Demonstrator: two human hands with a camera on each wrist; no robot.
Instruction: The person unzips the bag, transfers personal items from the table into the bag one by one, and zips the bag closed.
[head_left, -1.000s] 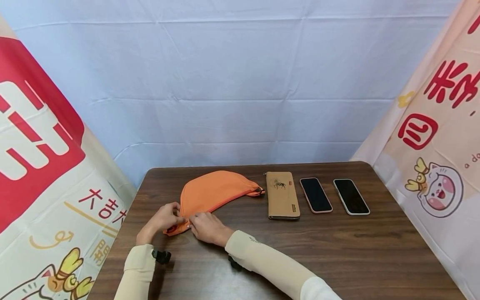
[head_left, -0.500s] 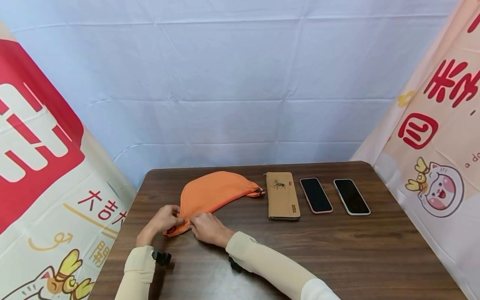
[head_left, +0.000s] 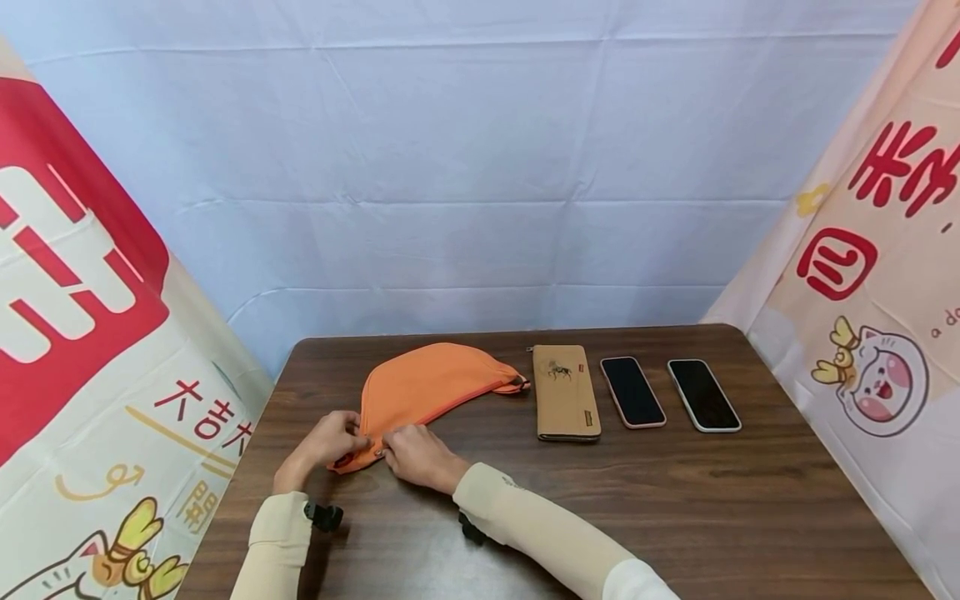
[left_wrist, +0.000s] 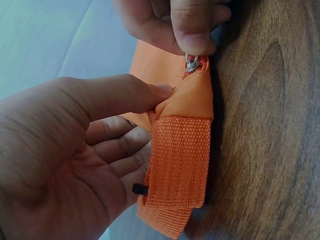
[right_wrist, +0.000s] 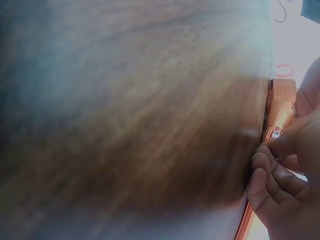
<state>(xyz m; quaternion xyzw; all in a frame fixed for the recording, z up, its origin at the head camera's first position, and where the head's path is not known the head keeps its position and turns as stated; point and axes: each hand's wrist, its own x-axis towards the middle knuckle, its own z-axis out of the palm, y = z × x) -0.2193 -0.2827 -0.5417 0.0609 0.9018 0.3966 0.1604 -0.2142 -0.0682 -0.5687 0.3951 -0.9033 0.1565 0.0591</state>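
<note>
Left hand [head_left: 330,437] pinches the left end of a flat orange crescent-shaped fabric bag [head_left: 420,383], thumb on the near face, other fingers behind. Right hand [head_left: 420,457], fingers curled, grips a small silver metal zip pull [left_wrist: 191,64] at that same end, thumb pressed over it. Hands close together, right one just beside the left. Both forearms in cream sleeves [head_left: 543,525].

Pale bluish-white creased cloth backdrop [head_left: 465,167] hangs behind everything. Printed cloth banners at the sides: red-and-white one [head_left: 75,333] on the left, pale peach one [head_left: 862,250] with red characters and a cartoon cat on the right. Dark brown wood-grain table [head_left: 712,517] with rounded far corners in front. Bag lies on its far left part, curved edge toward the backdrop, right tip just beside a tan rectangular wallet [head_left: 567,396] with a horse print. Right of the wallet, black-screened phones lie face up, apart from each other: pink-edged phone [head_left: 633,392] nearer the wallet, white-edged phone [head_left: 703,395] farthest right. Wide orange woven strap [left_wrist: 180,160] at the bag's left end, below the left thumb in the left wrist view. Red zip [head_left: 465,402] along the bag's near edge.
</note>
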